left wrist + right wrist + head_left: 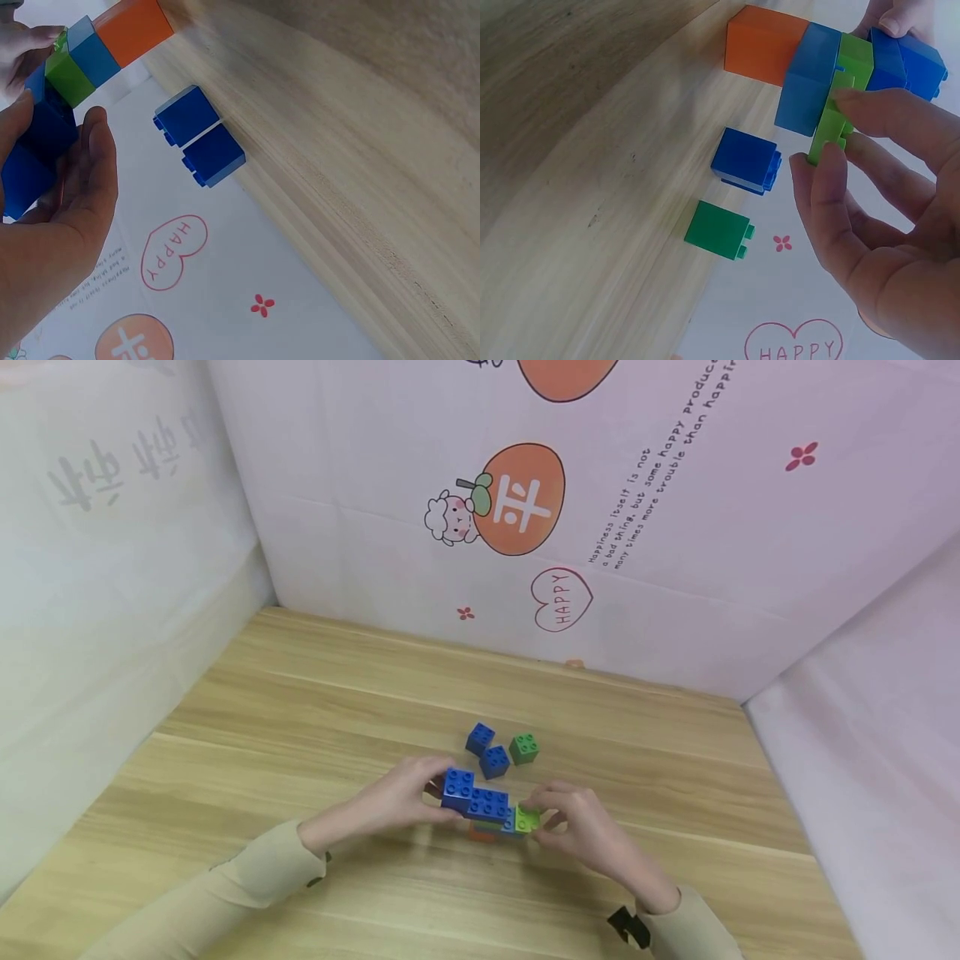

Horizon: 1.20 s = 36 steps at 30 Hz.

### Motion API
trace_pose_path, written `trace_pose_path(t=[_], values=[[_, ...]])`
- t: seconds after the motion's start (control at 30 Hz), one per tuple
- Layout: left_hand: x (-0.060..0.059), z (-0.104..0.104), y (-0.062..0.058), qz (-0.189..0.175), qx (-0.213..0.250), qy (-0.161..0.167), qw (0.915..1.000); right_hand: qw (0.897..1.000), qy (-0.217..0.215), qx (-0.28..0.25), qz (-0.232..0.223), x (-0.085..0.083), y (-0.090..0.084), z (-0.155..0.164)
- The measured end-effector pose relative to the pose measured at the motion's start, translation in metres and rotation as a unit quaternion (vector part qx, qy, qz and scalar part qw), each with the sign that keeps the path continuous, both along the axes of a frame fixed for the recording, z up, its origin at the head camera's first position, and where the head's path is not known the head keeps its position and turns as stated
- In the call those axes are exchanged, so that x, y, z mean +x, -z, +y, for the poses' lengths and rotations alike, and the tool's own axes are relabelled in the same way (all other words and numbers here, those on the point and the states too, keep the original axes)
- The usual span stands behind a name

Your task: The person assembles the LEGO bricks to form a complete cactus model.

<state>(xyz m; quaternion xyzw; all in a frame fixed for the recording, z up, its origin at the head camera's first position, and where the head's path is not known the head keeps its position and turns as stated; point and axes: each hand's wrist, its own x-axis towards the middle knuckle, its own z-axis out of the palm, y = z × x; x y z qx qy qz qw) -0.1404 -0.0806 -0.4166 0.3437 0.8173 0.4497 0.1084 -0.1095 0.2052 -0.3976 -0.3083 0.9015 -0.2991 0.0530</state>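
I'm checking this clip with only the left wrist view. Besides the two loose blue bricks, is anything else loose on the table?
Observer: Yes, the head view shows a loose green two-by-two brick beside those loose blue bricks.
Operator: I see just a sliver of green at the right hand. What is it?
Observer: In the right wrist view, the right hand pinches a studded lime-green brick.
Operator: And the studs on the blue brick at the left hand?
Observer: The head view shows four on top of that end blue brick, gripped by the left hand.
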Motion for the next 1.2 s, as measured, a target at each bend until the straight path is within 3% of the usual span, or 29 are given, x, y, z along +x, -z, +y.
trace_pose_path(t=[0.27, 0.67, 0.8, 1.0, 1.2], values=[[0.000, -0.001, 0.000, 0.002, -0.001, -0.001, 1.0000, 1.000, -0.002, 0.005, -0.005, 0.000, 0.000, -0.001], [0.002, 0.000, -0.001, 0.012, -0.011, 0.001, 0.9999, 0.998, -0.022, 0.019, 0.056, 0.002, 0.001, 0.001], [0.002, 0.001, -0.001, 0.009, -0.010, 0.006, 0.9999, 0.998, -0.006, 0.002, 0.062, -0.002, -0.001, 0.005], [0.001, 0.002, -0.001, 0.011, -0.014, 0.008, 0.9998, 0.994, 0.030, -0.019, 0.107, -0.011, -0.002, 0.009], [0.001, 0.002, -0.001, 0.017, -0.013, 0.008, 0.9997, 0.993, 0.058, -0.030, 0.099, -0.025, 0.002, 0.012]])
